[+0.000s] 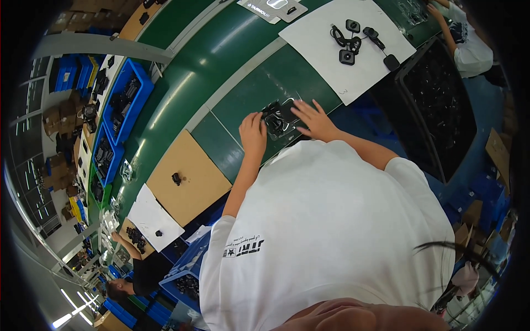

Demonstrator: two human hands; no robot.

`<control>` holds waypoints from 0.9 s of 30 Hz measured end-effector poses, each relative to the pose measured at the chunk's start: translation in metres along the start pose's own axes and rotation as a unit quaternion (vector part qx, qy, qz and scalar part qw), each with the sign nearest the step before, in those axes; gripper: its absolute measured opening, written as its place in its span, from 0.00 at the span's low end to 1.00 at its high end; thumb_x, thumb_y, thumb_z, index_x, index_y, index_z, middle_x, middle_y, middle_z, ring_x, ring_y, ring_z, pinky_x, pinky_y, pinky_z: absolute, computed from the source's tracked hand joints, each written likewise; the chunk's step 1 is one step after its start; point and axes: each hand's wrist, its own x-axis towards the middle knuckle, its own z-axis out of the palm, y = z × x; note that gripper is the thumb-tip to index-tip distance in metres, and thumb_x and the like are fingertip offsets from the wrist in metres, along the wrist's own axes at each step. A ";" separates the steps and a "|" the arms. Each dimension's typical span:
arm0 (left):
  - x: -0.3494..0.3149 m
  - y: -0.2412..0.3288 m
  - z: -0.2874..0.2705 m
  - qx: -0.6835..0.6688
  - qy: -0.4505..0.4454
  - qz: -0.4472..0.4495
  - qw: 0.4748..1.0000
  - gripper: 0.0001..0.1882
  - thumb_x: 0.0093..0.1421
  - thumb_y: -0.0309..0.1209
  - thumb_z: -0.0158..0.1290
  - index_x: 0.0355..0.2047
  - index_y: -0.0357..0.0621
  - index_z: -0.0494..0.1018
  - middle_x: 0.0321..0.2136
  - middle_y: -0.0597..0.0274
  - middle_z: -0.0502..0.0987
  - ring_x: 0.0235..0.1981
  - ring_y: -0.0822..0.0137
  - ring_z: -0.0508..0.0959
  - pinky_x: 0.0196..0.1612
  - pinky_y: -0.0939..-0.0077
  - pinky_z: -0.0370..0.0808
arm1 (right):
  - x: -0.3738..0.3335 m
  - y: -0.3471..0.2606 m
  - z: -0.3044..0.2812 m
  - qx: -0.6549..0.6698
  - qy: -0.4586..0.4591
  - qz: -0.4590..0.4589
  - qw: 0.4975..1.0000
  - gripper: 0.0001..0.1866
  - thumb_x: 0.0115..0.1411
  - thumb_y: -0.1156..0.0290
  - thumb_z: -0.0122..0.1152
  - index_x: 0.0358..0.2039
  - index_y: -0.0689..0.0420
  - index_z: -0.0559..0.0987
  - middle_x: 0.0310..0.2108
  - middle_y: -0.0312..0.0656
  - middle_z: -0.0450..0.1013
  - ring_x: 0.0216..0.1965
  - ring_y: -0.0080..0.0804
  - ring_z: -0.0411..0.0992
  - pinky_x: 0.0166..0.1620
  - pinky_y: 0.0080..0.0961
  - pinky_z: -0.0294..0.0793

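Observation:
On the green work surface (265, 77) in front of me sits a clear plastic tray (283, 133) with black parts (282, 113) in it; their exact kind is too small to make out. At the tray's left edge, my left hand (254, 132) is closed, with its fingers together and bent against the rim. My right hand (316, 121) lies at the right side of the tray, fingers stretched and spread, the tips over the edge of a dark part.
A white sheet (314, 33) to the far right bears several black devices with cables (353, 41). Leftward lie a brown board (190, 176) with a small black part, and blue bins (130, 105) of black parts. A black bin (436, 110) stands right. Co-workers (141, 276) are nearby.

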 end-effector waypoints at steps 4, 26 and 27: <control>0.013 0.005 0.017 -0.074 -0.024 -0.016 0.997 0.15 0.53 0.25 0.57 0.43 0.41 0.77 0.39 0.57 0.76 0.33 0.54 0.78 0.39 0.68 0.75 | 0.012 -0.004 0.007 0.207 0.071 0.233 0.947 0.46 0.54 0.52 0.66 0.68 0.53 0.57 0.72 0.40 0.48 0.71 0.42 0.50 0.68 0.56 0.48; 0.057 0.025 0.069 0.153 -0.276 0.043 0.948 0.05 0.52 0.23 0.53 0.24 0.38 0.79 0.27 0.49 0.78 0.24 0.50 0.79 0.29 0.66 0.78 | 0.052 0.007 0.001 -0.026 -0.131 0.118 0.984 0.58 0.42 0.40 0.71 0.70 0.48 0.54 0.73 0.35 0.45 0.73 0.44 0.42 0.68 0.53 0.50; 0.058 0.025 0.073 0.156 -0.270 0.045 0.949 0.05 0.52 0.22 0.53 0.24 0.38 0.79 0.27 0.48 0.78 0.24 0.50 0.80 0.29 0.67 0.78 | 0.053 0.006 0.001 -0.028 -0.132 0.110 0.985 0.58 0.42 0.40 0.71 0.70 0.48 0.54 0.73 0.35 0.44 0.73 0.45 0.42 0.68 0.52 0.50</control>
